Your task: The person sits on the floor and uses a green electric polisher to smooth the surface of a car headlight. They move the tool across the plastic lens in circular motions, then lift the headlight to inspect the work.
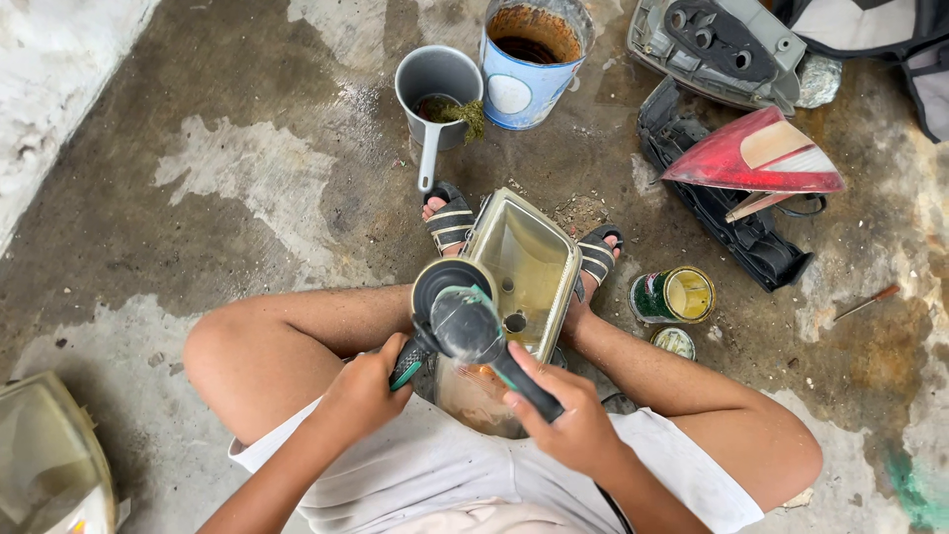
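Both hands clench an angle polisher (pixel 463 321): left hand (pixel 364 388) on the side handle, right hand (pixel 565 415) on the body, steadying its pad upon a yellowed headlamp lens (pixel 529 267) braced between the sandalled feet on the floor (pixel 247 198).

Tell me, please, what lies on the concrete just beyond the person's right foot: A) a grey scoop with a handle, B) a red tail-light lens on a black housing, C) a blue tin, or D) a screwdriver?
B: the red tail-light lens rests on its black housing, just past the right foot.
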